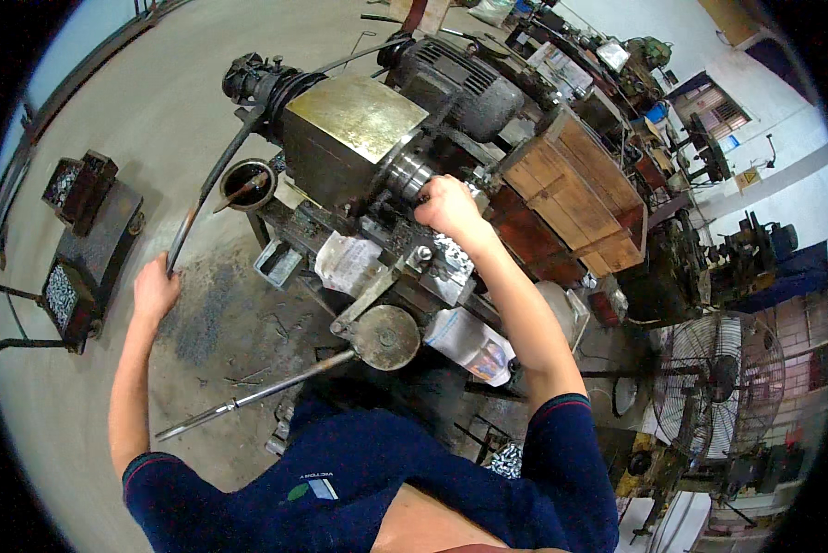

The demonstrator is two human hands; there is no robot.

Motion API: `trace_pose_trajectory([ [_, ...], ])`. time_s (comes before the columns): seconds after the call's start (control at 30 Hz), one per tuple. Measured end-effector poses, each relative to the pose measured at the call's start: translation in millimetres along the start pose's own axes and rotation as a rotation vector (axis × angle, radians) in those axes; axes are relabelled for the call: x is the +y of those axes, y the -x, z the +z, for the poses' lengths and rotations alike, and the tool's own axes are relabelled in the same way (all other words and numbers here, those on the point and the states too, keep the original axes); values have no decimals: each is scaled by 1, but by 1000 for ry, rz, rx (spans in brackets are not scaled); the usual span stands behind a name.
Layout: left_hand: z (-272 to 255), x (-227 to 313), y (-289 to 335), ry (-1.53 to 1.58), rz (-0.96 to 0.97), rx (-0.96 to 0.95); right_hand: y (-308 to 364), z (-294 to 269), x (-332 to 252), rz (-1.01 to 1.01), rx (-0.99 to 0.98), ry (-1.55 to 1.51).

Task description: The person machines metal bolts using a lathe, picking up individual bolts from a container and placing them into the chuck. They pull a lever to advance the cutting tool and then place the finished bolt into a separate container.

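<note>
My left hand (156,289) is wrapped round the lower end of a long dark metal lever (207,192), which curves up to the back of a small lathe-like machine. Closed fingers of my right hand (449,208) are at the mouth of the shiny steel spindle nose (408,173); whatever they hold is hidden. The spindle sticks out of a dark headstock with a brassy top cover (354,112). Below my right wrist lie small bright metal parts (451,269) on the machine. A stained white paper or cloth (348,264) hangs nearby.
A wooden box (571,189) stands right of the machine, near the motor (460,88). In front, a long steel handle (257,394) extends from a round plate (386,337), beside a white plastic container (469,345). A dark pot (248,184), a parts cart (100,244) and a fan (720,378) stand around.
</note>
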State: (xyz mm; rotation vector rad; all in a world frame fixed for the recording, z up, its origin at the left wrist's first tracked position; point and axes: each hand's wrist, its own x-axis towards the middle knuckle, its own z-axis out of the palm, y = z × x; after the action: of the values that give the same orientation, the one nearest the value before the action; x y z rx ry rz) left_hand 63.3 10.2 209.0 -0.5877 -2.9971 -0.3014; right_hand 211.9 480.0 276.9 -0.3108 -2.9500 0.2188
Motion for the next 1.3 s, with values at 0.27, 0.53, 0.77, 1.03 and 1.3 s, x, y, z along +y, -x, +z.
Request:
trace_pose_trajectory([
  [0.27, -10, -116, -91, -396, 151, 154, -5, 2, -4, 72, -23, 19],
  [0.53, 46, 10, -83, 610, 361, 638, 67, -62, -9, -165, 303, -118],
  [0.77, 227, 91, -53, 23, 367, -261, 224, -77, 58, 200, 292, -78],
  [1.03, 191, 100, -85, -258, 630, -246, 439, -51, 147, 1065, 32, 152],
  [1.3, 192, -1, -64, 26, 135, -514, 581, 24, 122, 1459, -171, 227],
])
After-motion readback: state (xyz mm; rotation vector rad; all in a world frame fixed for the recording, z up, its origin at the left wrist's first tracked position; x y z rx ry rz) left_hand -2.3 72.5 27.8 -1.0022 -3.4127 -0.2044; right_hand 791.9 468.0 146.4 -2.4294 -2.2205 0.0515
